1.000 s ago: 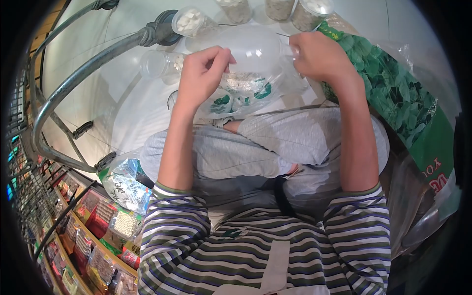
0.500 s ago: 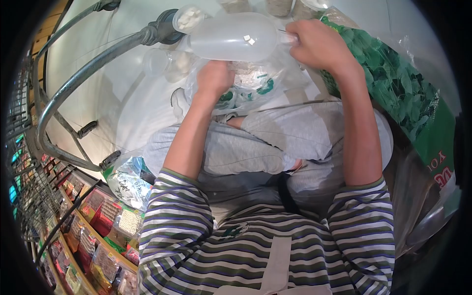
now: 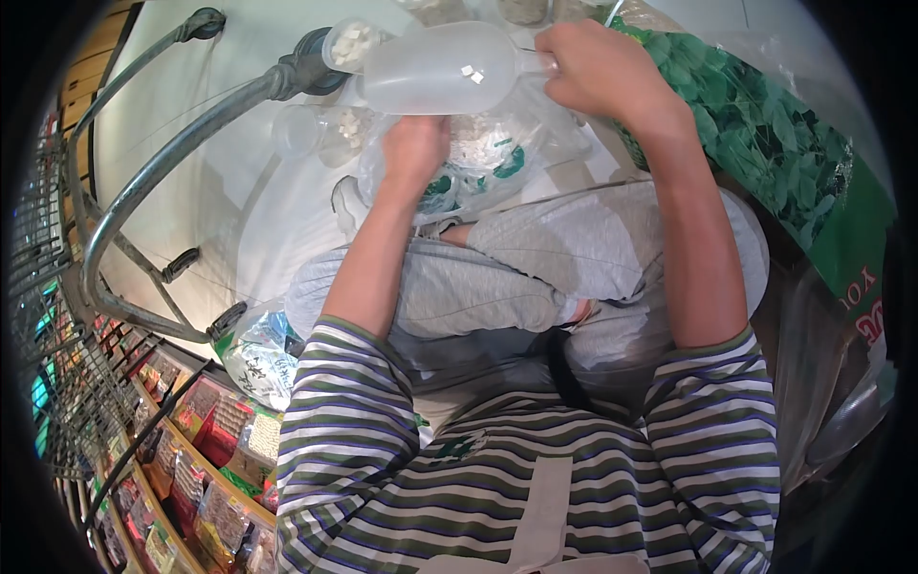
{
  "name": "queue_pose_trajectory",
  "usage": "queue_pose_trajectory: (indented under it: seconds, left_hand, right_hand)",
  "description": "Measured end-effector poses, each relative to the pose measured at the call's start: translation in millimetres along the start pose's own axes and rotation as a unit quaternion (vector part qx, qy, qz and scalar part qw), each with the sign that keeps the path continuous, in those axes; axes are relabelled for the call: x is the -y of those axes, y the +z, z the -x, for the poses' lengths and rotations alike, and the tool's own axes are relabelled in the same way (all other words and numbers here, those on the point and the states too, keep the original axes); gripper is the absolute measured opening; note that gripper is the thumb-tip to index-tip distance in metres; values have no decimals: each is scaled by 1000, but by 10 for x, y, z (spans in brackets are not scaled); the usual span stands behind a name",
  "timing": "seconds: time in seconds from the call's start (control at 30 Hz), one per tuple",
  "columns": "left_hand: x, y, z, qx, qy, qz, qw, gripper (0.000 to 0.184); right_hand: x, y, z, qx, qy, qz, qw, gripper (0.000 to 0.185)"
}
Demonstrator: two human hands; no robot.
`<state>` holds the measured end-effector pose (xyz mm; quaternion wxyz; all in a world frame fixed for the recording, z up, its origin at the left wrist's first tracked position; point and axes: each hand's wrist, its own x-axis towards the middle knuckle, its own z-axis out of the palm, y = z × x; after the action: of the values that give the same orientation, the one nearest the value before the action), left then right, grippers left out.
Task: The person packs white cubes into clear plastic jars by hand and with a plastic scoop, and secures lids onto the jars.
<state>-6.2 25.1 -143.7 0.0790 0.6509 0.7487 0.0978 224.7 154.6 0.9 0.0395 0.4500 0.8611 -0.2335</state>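
Observation:
My right hand [image 3: 612, 77] is closed round the handle of a translucent plastic scoop [image 3: 430, 77], held level with its mouth to the left. A couple of small white cubes [image 3: 472, 74] show in its bowl. At the scoop's mouth is a clear cup [image 3: 352, 43] of white cubes; whether they touch is unclear. My left hand [image 3: 416, 148] is just under the scoop, beside an open clear plastic bag [image 3: 459, 188] with green print and pale crumbly contents [image 3: 478, 141]. The left fingers are hidden behind the scoop, so their grip does not show.
More clear tubs [image 3: 344, 132] stand left of the bag, others [image 3: 524, 10] at the far edge. A cart's metal frame [image 3: 153, 158] curves along the left, above shelves of packaged goods [image 3: 215, 430]. A large green leaf-printed bag [image 3: 765, 134] lies on the right.
The scoop and my right hand have shifted slightly left. My left hand stays beneath the scoop. The view has tilted a little; the grip on the scoop is unchanged.

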Motion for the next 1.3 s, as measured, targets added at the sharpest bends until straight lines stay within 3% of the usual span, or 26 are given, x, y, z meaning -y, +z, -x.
queue_pose_trajectory:
  seconds: [0.2, 0.5, 0.63, 0.7, 0.93, 1.0, 1.1, 1.2, 1.27, 1.3]
  left_hand:
    - [54, 96, -39, 23, -7, -44, 999, 21]
    - [-6, 8, -83, -27, -16, 11, 999, 23]
    - [-30, -54, -55, 33, -28, 16, 999, 24]
    - [1, -25, -42, 46, -22, 7, 999, 25]
    - [63, 56, -57, 1, -29, 20, 999, 27]
    - [64, 57, -46, 2, -37, 20, 999, 27]
    - [31, -57, -70, -22, -40, 45, 998, 26]
    - [-130, -358, -111, 54, -32, 79, 995, 23]
    - [-395, -674, -89, 171, 15, 109, 979, 18]
    - [-514, -783, -53, 171, 17, 110, 979, 18]
  right_hand:
    - [31, -14, -3, 17, 15, 19, 1000, 33]
    - [29, -26, -2, 27, 9, 9, 1000, 35]
    - [-5, 11, -5, 17, 11, 16, 1000, 35]
    - [-49, 70, -4, -27, -8, -19, 999, 18]
    - [-20, 43, -6, -16, 0, -23, 1000, 19]
    - [31, -30, 18, 25, 5, 20, 999, 31]
    - [27, -36, 26, 20, 10, 19, 1000, 30]
    - [-11, -41, 25, 14, 20, 11, 1000, 28]
    - [-32, -51, 26, 10, 22, 10, 1000, 27]
    - [-37, -53, 26, 8, 20, 10, 1000, 27]
